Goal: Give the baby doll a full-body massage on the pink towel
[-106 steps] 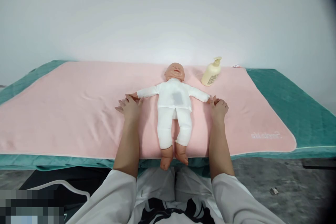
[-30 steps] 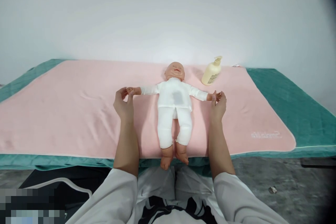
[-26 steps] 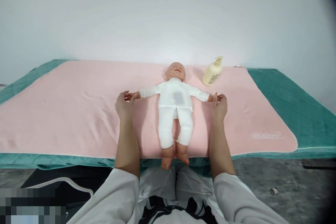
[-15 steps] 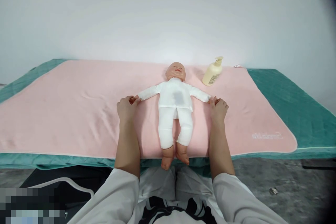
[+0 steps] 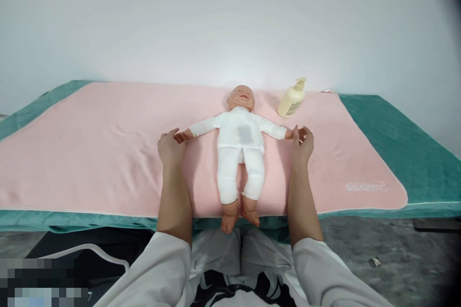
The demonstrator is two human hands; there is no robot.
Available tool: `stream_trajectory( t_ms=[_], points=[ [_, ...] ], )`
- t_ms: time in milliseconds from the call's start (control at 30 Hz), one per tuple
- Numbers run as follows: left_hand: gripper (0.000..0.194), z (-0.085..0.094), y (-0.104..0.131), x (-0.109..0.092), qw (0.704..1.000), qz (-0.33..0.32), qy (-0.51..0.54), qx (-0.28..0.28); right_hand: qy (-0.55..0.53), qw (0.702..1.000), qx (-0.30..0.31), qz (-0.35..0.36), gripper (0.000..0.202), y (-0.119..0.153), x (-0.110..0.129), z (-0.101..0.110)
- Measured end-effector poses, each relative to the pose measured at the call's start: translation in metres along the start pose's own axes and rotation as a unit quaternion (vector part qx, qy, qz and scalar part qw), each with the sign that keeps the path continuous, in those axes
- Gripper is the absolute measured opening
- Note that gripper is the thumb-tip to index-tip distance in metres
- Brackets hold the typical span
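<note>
A baby doll (image 5: 240,129) in white clothes lies face up with its arms spread to both sides and its bare feet over the front edge of a pink mat (image 5: 118,153). At the doll's hand on the left, my left hand (image 5: 171,146) has its thumb and fingers around the small fingers. My right hand (image 5: 303,143) is at the doll's other hand, with the thumb raised on one side and curled fingers on the other, the doll's fingertips between them.
A cream pump bottle (image 5: 291,100) stands on the mat beyond the doll's arm on the right. Under the mat is a green padded cover (image 5: 399,144), against a pale wall (image 5: 216,24). Below the left front edge are a dark object and a white cable (image 5: 86,246).
Both my hands have shifted slightly outward from the doll's wrists toward its fingertips, showing more of its hands. The doll and bottle have stayed in place.
</note>
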State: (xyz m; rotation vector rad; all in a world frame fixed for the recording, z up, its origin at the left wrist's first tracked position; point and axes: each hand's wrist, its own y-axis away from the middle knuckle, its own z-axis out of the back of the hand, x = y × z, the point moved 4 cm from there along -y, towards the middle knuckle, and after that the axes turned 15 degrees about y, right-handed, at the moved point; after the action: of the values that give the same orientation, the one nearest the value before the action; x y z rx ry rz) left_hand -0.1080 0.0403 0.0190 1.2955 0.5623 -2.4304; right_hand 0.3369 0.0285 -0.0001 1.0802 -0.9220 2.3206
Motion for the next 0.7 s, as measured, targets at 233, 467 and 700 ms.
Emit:
stream_trajectory(
  t_ms=[233, 467, 700],
  points=[
    [0.053, 0.006, 0.007, -0.021, 0.958, -0.079, 0.259, -0.088, -0.058, 0.976, -0.109, 0.181, 0.037, 0.014, 0.03, 0.005],
    [0.044, -0.022, 0.035, -0.055, 0.919, -0.273, 0.28, -0.048, -0.037, 0.914, -0.114, 0.388, 0.03, 0.041, 0.061, -0.001],
    [0.031, -0.051, 0.063, -0.081, 0.865, -0.474, 0.166, 0.0, -0.059, 0.843, -0.047, 0.532, 0.033, 0.068, 0.087, -0.014]
  ],
)
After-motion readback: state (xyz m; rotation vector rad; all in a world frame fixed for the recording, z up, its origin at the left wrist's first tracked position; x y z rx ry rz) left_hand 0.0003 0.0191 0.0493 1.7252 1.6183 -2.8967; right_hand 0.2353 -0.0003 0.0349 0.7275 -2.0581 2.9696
